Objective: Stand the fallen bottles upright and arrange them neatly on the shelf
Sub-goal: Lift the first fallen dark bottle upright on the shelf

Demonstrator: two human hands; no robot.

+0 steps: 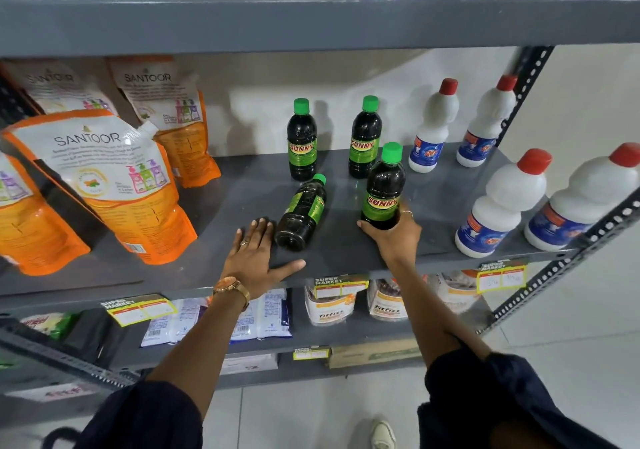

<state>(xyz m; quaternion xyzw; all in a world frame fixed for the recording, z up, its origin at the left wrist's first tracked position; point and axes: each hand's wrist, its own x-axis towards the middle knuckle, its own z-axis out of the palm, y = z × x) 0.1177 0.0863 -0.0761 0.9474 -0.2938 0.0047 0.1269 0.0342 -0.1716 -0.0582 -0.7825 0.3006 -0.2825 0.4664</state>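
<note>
Four dark bottles are sitting on the grey shelf [346, 247]; the right hand [394, 234] is gripping one upright bottle [382, 189] by its base; just left of it the fallen bottle [303, 211] is lying beside the open, flat left hand [254, 258], probably needing grasping and tipping upright next.

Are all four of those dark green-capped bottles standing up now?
No. One dark bottle lies on its side on the shelf beside the left hand, while the right hand holds another bottle upright.
</note>
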